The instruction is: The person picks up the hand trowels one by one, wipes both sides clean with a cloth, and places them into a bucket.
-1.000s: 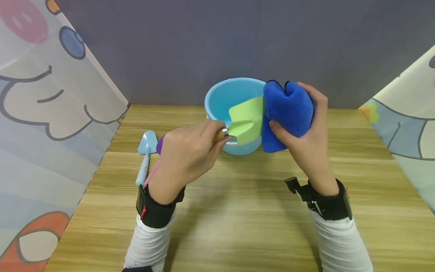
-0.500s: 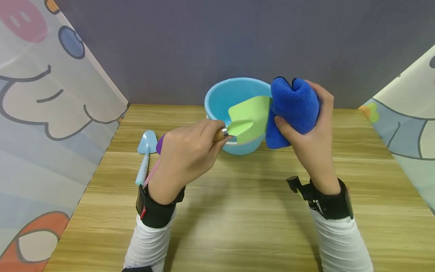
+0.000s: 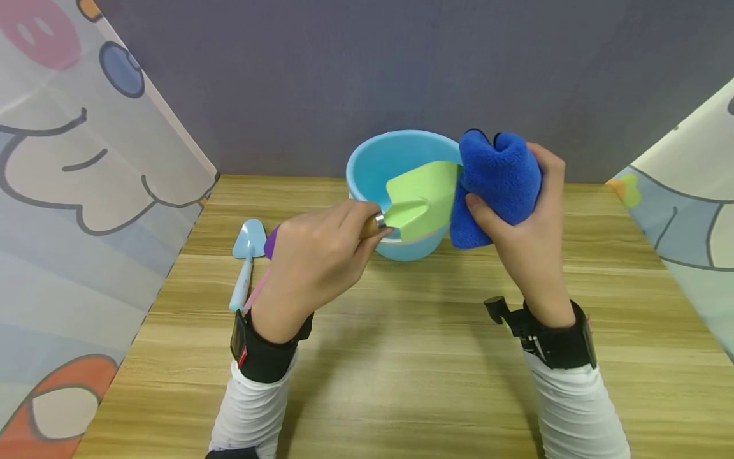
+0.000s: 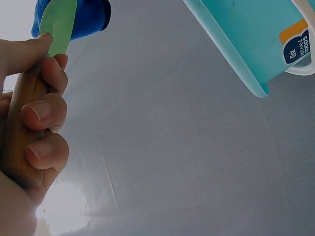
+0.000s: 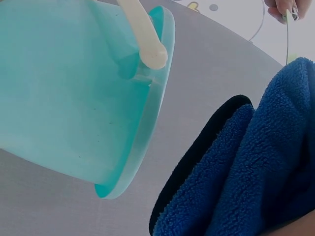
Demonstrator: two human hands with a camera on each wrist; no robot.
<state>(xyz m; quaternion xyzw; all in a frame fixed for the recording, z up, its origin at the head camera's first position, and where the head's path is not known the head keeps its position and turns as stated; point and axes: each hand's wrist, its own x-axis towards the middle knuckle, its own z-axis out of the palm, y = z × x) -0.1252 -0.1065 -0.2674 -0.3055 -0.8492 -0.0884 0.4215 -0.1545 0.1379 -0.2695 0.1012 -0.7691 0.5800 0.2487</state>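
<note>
My left hand grips the wooden handle of a small shovel with a light green blade. Fingers and thumb wrap the handle in the left wrist view. A folded blue cloth with dark edging is held in my right hand, thumb across its near side. The cloth meets the right edge of the green blade; whether it wraps behind the blade is hidden. Both are held above the table, in front of a light blue bucket, whose white handle shows in the right wrist view.
On the table, left of my left hand, lies a light blue toy shovel. Beside it a purple shovel with a pink handle is mostly covered by that hand. A grey panel stands behind the bucket.
My right hand has moved the cloth to the right along the green blade, then slowed, so more of the blade shows. The left hand and shovel have stayed nearly in place.
</note>
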